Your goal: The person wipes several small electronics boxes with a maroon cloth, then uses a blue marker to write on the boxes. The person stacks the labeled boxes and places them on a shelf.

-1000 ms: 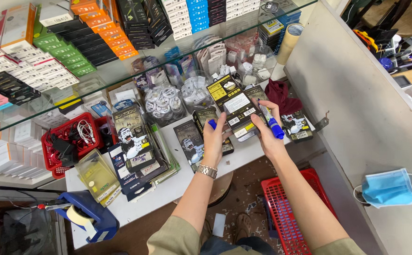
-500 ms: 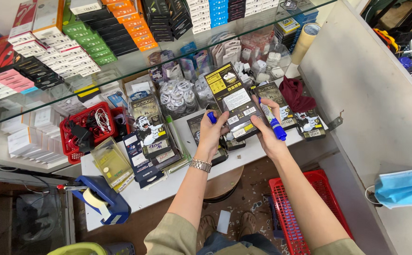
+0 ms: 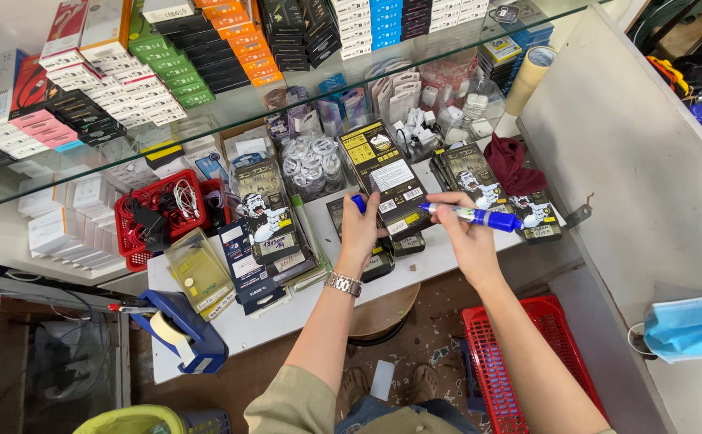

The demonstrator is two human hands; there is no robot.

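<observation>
Holding a flat black package [image 3: 386, 178] up by its near edge, the left hand [image 3: 360, 229] was closed around it, with a blue pen cap [image 3: 358, 202] pinched between its fingers, probably to keep the cap out of the way while the marker was in use. The right hand [image 3: 467, 233] gripped a blue marker [image 3: 471, 215] firmly, its tip pointed left at the white label on the package, which was tilted toward the person, likely so the label faced them. Both were above the white counter [image 3: 282, 309], over a stack of similar dark packages [image 3: 266, 229]. To the left sat a red basket [image 3: 162, 213] of cables, and near that a blue tape dispenser [image 3: 182, 329]. A blue face mask [image 3: 688, 325] lay far right. A glass shelf [image 3: 230, 104] ran across the far side.
</observation>
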